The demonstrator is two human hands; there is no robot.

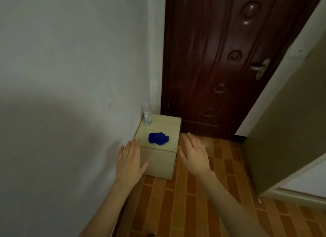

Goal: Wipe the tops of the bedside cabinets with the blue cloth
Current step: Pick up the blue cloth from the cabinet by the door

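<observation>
A small light-wood bedside cabinet (169, 127) stands in the corner against the pale wall. A crumpled blue cloth (158, 138) lies on the front half of its top. A clear water bottle (148, 116) stands upright at the top's back left corner. My left hand (130, 161) is held flat with fingers spread in front of the cabinet's left front corner, holding nothing. My right hand (194, 153) is also flat and empty, just right of the cabinet's right edge. Neither hand touches the cloth.
A dark brown panelled door (220, 63) with a metal handle (261, 68) is shut behind the cabinet. A pale wall (70, 78) runs along the left. An olive-coloured panel (289, 127) juts in at the right. The floor (202, 210) is brown brick-pattern tile.
</observation>
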